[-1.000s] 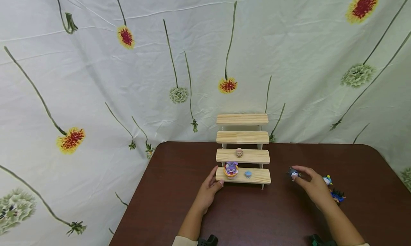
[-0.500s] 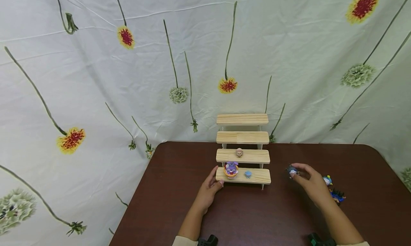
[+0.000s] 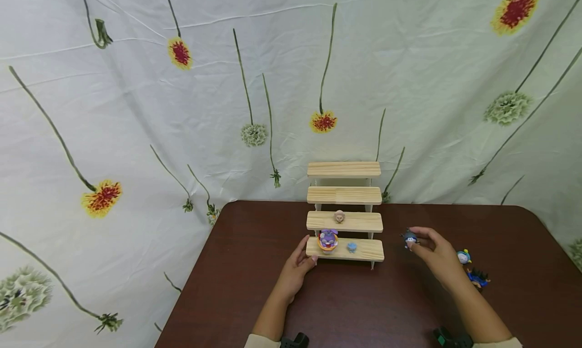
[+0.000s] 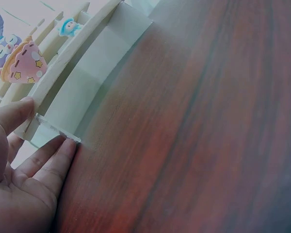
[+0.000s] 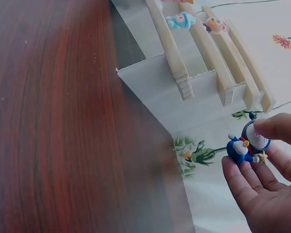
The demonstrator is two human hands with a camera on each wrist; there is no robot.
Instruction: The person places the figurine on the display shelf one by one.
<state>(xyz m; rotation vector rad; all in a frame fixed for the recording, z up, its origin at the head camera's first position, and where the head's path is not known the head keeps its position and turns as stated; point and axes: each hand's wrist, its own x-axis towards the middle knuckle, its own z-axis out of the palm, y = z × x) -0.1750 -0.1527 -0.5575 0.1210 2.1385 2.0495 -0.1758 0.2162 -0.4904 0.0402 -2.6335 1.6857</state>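
Right hand [image 3: 437, 256] pinches small blue figurine [image 3: 410, 238] between thumb and fingertips, lifted off table [image 3: 364, 307], at 3 o'clock of wooden step shelf [image 3: 344, 221]. Left hand [image 3: 295, 268], fingers relaxed and straight, touches shelf's bottom-left corner at 7 o'clock. Purple bunny figure [image 3: 328, 238] sits on lowest step.

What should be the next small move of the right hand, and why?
Probably carry the blue figurine leftward toward the wooden step shelf. The right hand pinches it above the table, right of the shelf, while the left hand steadies the lowest step's end.
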